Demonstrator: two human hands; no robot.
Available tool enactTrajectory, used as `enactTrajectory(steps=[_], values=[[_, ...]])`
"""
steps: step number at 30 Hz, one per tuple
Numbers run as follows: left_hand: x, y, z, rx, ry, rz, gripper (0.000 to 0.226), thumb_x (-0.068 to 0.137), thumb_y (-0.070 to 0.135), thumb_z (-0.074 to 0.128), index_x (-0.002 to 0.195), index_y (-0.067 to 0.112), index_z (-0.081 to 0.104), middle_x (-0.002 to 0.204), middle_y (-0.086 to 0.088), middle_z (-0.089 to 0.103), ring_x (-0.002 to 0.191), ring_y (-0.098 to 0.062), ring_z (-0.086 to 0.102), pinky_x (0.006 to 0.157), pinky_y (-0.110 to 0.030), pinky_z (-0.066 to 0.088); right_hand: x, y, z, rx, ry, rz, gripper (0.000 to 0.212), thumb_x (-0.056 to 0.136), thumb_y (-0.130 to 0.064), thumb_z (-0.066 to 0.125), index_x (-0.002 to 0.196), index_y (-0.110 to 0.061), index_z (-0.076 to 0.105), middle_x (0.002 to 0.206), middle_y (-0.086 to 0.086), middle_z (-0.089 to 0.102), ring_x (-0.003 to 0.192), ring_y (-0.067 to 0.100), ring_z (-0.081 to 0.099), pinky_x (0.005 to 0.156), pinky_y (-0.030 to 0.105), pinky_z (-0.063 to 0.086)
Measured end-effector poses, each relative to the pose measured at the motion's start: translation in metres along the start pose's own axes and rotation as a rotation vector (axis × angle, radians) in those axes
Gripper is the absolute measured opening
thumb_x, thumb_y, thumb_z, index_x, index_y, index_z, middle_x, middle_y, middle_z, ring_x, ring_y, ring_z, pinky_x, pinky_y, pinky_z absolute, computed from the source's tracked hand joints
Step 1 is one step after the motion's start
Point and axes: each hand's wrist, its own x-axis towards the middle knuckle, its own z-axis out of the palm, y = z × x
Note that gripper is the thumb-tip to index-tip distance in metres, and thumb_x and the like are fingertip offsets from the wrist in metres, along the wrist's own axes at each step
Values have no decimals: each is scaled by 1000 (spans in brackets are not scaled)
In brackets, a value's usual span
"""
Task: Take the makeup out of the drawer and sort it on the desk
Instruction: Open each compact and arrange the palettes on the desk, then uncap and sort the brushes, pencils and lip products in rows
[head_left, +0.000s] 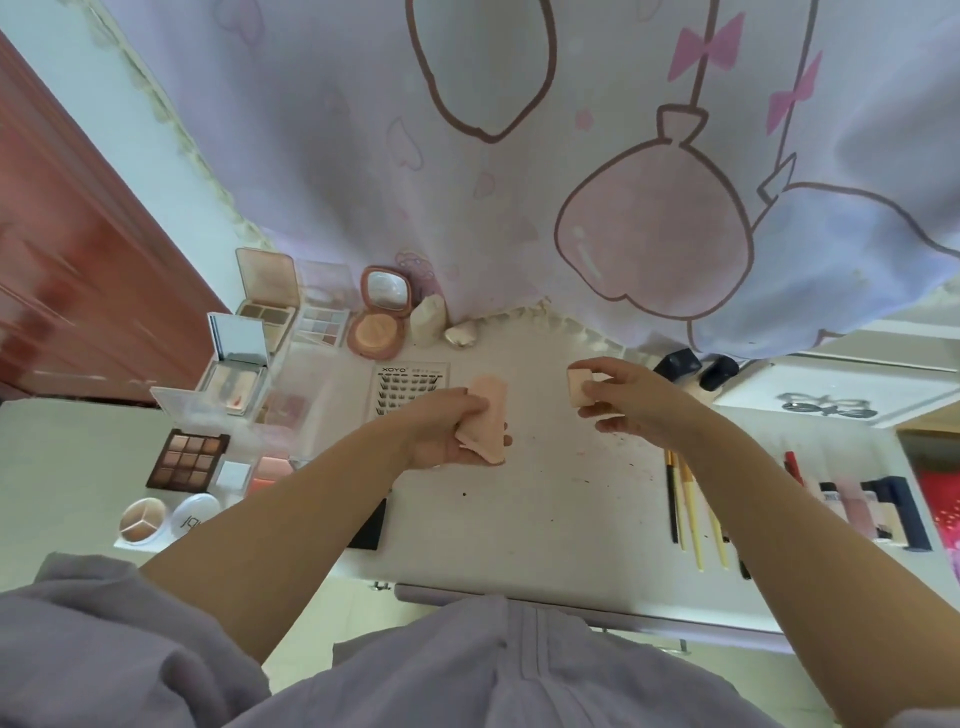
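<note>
Now left hand (441, 431) grips sponges (485, 421); right hand (628, 402) pinches 1 (577, 387).

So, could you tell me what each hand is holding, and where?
Left hand grips a pink sponge around its lower half; right hand pinches a smaller sponge by its side.

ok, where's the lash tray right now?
Head view: the lash tray lies flat on the desk left of centre, just beyond the left hand, below the round compact.
</note>
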Motion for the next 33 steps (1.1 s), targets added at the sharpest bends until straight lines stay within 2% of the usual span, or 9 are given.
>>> enactTrajectory(steps=[8, 12, 15, 17, 21, 23, 25, 28, 33], values=[[65, 38, 18, -46, 341, 141, 27, 97, 13, 47, 123, 6, 47, 104, -16, 59, 75, -27, 65, 68, -44, 53, 90, 7, 17, 171, 186, 127, 20, 93, -12, 57, 110, -5, 50, 94, 10, 62, 67, 14, 62, 56, 23, 48], [94, 57, 18, 131, 551, 225, 9, 92, 20, 52, 97, 12, 55, 102, -15, 62, 89, -33, 66, 72, -49, 57, 132, -2, 25, 117, 230, 132, 12, 92, -11, 56, 103, -6, 51, 93, 12, 60, 63, 14, 60, 52, 24, 48], [106, 64, 18, 160, 633, 221, 27, 92, 17, 49, 118, 13, 56, 110, -11, 60, 105, -32, 58, 82, -49, 54, 152, -7, 31, 71, 260, 109, 10, 93, -9, 54, 102, -7, 53, 86, 10, 59, 64, 16, 60, 52, 25, 51], [109, 64, 20, 159, 652, 214, 32, 92, 12, 46, 123, 12, 53, 111, -11, 58, 108, -33, 56, 85, -49, 53, 160, -8, 34, 5, 271, 93, 2, 93, -8, 53, 95, -10, 53, 83, 11, 60, 62, 18, 59, 54, 29, 54], [105, 58, 27, 207, 664, 241, 41, 92, 16, 45, 133, 9, 45, 128, -13, 52, 117, -33, 51, 99, -45, 45, 163, -4, 37, -42, 307, 87, 18, 92, -7, 51, 74, -10, 54, 83, 12, 63, 58, 18, 61, 70, 39, 59], [100, 54, 30, 276, 683, 266, 48, 93, 20, 45, 139, 9, 38, 135, -11, 46, 122, -31, 46, 102, -37, 40, 159, -4, 37, -41, 294, 84, 11, 92, -7, 51, 94, -1, 60, 90, 14, 64, 66, 21, 64, 77, 43, 57], [94, 50, 34, 387, 713, 299, 50, 90, 15, 43, 139, 10, 36, 138, -13, 40, 123, -31, 43, 102, -38, 39, 148, -7, 36, -50, 273, 88, 25, 92, -9, 50, 116, -2, 54, 104, 17, 62, 78, 26, 64, 82, 47, 55], [83, 43, 47, 552, 741, 362, 51, 87, 8, 42, 138, 14, 36, 138, -15, 33, 119, -33, 41, 96, -40, 41, 119, -14, 27, -119, 263, 10, 27, 91, -9, 49, 117, -6, 53, 110, 16, 59, 86, 28, 64, 83, 45, 55], [75, 22, 94, 705, 478, 550, 41, 89, 6, 45, 129, 14, 43, 130, -11, 42, 101, -20, 49, 82, -26, 38, 48, -26, -15, -423, 359, -205, 15, 92, -12, 47, 98, -13, 61, 97, 5, 65, 80, 21, 66, 70, 34, 56]])
